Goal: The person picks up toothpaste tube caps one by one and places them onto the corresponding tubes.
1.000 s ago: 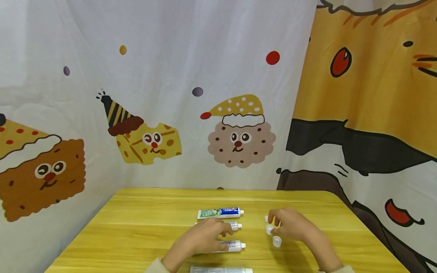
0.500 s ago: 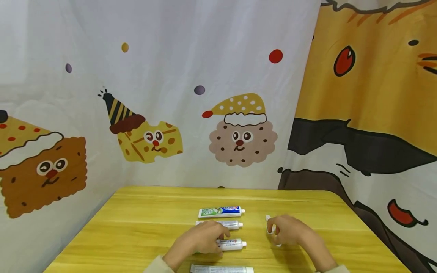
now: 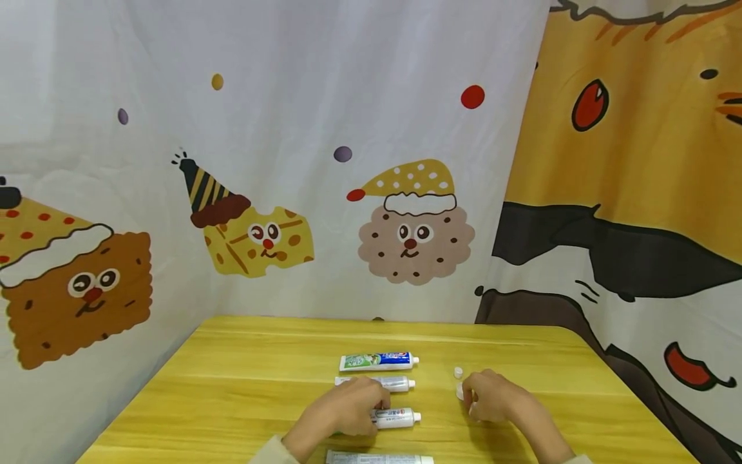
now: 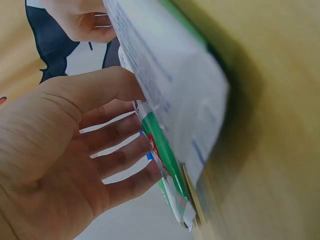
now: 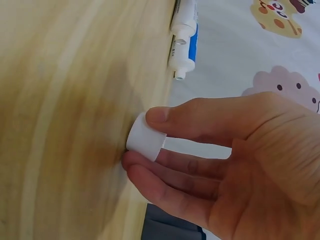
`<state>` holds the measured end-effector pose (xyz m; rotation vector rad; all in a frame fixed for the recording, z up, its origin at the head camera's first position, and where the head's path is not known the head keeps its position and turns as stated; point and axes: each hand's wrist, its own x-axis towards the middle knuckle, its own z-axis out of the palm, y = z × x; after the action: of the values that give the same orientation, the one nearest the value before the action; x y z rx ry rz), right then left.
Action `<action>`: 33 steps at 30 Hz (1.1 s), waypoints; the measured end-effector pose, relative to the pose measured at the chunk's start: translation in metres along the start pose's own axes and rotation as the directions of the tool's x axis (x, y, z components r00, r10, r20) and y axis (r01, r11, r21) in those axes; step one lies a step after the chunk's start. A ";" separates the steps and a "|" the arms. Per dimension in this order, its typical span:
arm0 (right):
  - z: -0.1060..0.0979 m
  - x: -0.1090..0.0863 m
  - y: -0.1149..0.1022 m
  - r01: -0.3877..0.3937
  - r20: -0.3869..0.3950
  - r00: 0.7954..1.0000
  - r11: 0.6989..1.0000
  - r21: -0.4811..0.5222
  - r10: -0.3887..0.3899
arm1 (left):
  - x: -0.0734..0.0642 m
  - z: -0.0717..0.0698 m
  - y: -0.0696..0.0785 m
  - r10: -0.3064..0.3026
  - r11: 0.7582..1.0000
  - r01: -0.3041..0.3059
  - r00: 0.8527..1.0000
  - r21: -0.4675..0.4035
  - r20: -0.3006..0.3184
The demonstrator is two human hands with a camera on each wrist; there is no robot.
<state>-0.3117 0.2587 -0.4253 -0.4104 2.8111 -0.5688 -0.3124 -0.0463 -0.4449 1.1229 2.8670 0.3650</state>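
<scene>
White cap (image 5: 146, 138) clamped by fingers of right hand (image 3: 491, 395); could be dropped if pinched off-centre; hold of left hand (image 3: 353, 406) on tube (image 3: 397, 418) at 9 o'clock cannot be told

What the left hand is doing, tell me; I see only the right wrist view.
Observer: The left hand grips a white tube, third in the row counting from the far side.
Operator: Count the tubes.
Observer: Four in the head view, whose bottom edge cuts off the nearest tube.
Operator: Report any caps besides the held cap.
Observer: Two more: a small white cap just past the right hand, and a second cap partly hidden behind it.
</scene>
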 end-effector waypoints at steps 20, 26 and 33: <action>-0.047 -0.028 -0.016 0.266 -0.105 0.960 0.961 0.078 -0.258 | -0.007 -0.057 0.019 0.120 0.990 -0.133 0.974 -0.056 -0.194; -0.060 -0.037 -0.030 0.352 -0.225 0.918 0.932 0.087 -0.325 | -0.015 -0.082 0.026 0.155 0.983 -0.178 0.942 -0.053 -0.297; -0.060 -0.046 -0.045 0.458 -0.425 0.816 0.887 0.064 -0.391 | -0.019 -0.092 0.034 0.173 0.969 -0.230 0.890 -0.087 -0.421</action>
<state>-0.2760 0.2539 -0.3444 -1.0138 3.0238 -1.0845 -0.2875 -0.0532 -0.3488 1.4799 3.0052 0.8950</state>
